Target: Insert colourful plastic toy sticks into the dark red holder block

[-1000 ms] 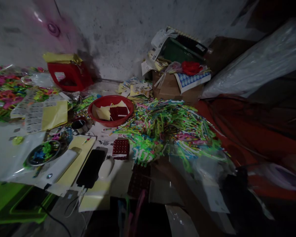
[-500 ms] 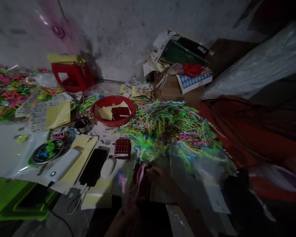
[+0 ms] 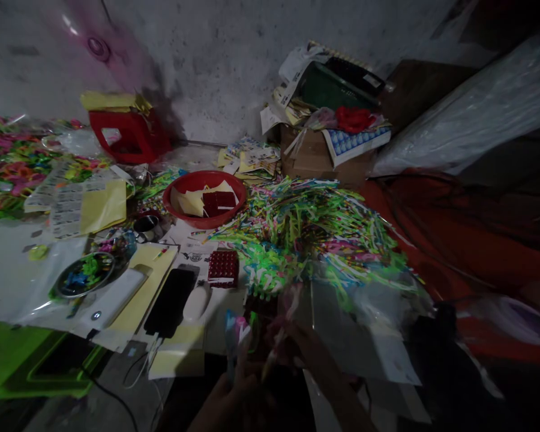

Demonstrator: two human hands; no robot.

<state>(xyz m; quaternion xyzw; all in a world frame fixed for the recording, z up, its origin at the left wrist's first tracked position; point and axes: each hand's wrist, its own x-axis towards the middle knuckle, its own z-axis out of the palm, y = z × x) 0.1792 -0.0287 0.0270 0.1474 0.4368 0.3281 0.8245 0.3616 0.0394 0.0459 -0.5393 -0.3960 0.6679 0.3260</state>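
Observation:
Low in the middle, my left hand (image 3: 234, 387) is closed around a small bunch of coloured plastic strips (image 3: 239, 330) with blue, pink, white and green ends. Just to its right, my right hand (image 3: 297, 345) has its fingers pinched on a pinkish-white strip (image 3: 292, 307), smeared by motion. Beneath the hands lies a dark red block (image 3: 261, 304), mostly hidden. Beyond them spreads a large heap of green, white, blue and pink strips (image 3: 297, 222). A dark red studded block (image 3: 224, 267) sits left of the heap's near edge.
To the left lie a black phone (image 3: 171, 303) on a cable, a white rounded object (image 3: 195, 303) and a long white device (image 3: 117, 300). Farther back are a metal bowl (image 3: 84, 275), a mug (image 3: 147, 228), a red basin (image 3: 204, 223) and a cardboard box (image 3: 308, 157).
My left hand's bunch has shifted slightly right. My right hand has come down and nearer to me, and a pink strip now rises beside its fingers.

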